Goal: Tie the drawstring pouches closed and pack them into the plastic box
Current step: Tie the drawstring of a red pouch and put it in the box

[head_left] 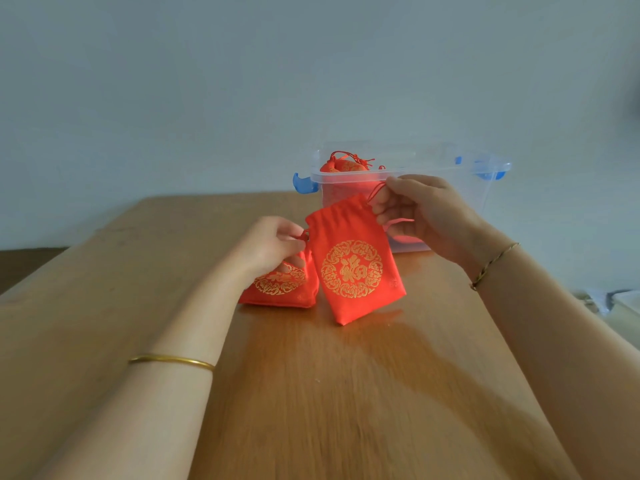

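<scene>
left hand and right hand each pinch a cord of the red gold-printed fabric drawstring pouch between them, neck rising rightward. clear plastic box behind, nearer right hand.

The red drawstring pouch, printed with a round gold emblem, is held upright with a slight tilt, its mouth partly gathered and its lower corner touching the table; its red drawstring is pinched at one side by the left hand and at the other by the right hand. A second red pouch of the same pattern lies flat on the table just beside it, partly behind it. The clear plastic box with blue latches stands directly behind and contains a tied pouch whose knotted cord rises above the rim.
</scene>
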Demonstrator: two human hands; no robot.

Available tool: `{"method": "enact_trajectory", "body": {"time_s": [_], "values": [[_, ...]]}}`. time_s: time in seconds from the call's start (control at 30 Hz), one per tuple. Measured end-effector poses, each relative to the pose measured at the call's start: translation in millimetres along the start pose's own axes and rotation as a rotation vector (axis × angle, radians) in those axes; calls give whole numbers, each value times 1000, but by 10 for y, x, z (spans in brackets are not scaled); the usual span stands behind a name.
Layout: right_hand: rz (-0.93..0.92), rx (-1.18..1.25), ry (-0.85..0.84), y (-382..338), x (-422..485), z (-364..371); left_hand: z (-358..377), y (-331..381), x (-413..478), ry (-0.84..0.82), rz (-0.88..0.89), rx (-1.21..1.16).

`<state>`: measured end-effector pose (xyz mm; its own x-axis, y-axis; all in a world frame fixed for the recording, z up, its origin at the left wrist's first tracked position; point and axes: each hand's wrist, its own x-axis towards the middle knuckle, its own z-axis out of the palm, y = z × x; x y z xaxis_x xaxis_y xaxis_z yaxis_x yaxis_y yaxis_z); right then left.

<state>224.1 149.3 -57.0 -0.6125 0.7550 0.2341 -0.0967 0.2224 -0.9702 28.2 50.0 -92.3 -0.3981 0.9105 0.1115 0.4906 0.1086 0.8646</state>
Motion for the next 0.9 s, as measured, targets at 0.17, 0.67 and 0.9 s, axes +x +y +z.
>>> {"method": "enact_trajectory", "body": {"time_s": [0.17, 0.67, 0.9], "values": [[0, 10, 12, -3, 5, -16, -19, -30, -5, -16, -10, -10], [261, 126, 490, 171, -2, -229, -313, 22, 25, 249, -154, -311], [11, -55, 477, -87, 2, -67, -314, 379, -92, 88, 51, -700]]}}
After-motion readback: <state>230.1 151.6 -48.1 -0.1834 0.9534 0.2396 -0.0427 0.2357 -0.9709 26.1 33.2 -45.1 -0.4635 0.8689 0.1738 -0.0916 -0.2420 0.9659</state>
